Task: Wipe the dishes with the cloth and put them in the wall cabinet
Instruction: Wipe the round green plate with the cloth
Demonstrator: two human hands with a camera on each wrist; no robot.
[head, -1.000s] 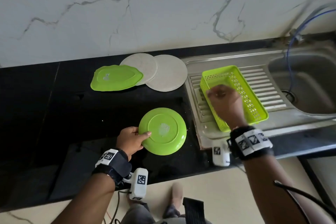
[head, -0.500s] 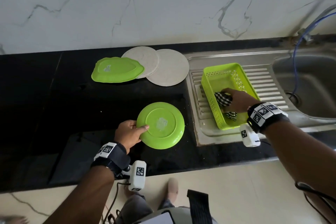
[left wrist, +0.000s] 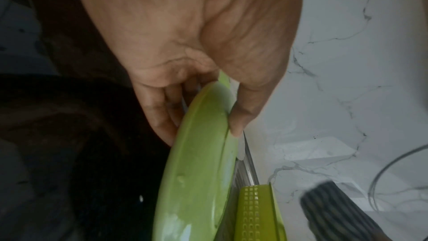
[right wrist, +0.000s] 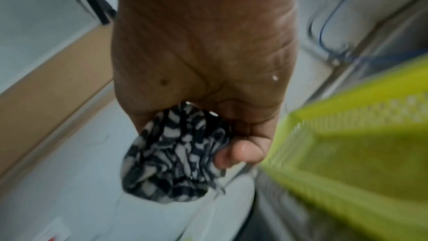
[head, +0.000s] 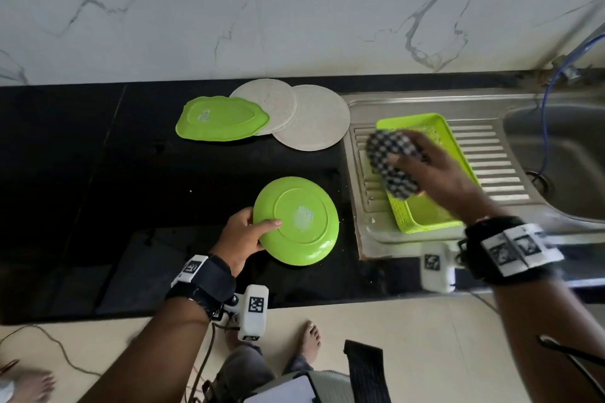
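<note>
From the head view, your left hand (head: 244, 236) pinches the near-left edge of the round green plastic plate (head: 296, 220), thumb on top and fingers under it. The plate is upside down, over the black stone bench (head: 98, 190); you cannot tell if it touches the bench. Your right hand (head: 438, 170) is curled round the bunched black-and-white checked cloth (head: 389, 163), over the left end of the green plastic basket with holes (head: 425, 216). The basket sits on the ribbed part of the steel sink (head: 491, 154). Farther back on the bench lie a green leaf-shaped plate (head: 222, 118) and two round pale speckled plates (head: 314, 121), one partly over the other, and the leaf plate covers a bit of the left one. From the left wrist view, your left hand (left wrist: 185, 52) holds the green plate (left wrist: 197, 171) by its rim, the thumb pressed on one face and the fingers (left wrist: 157, 116) on the other. The basket (left wrist: 254, 213) shows just past the plate, and the cloth (left wrist: 331, 206) is a blur near it. From the right wrist view, your right hand (right wrist: 203, 61) makes a fist round the cloth (right wrist: 176, 157), with the thumb pressed on its side and a loose wad sticking out below. The basket (right wrist: 352, 153) is blurry, just to the side of it.
</note>
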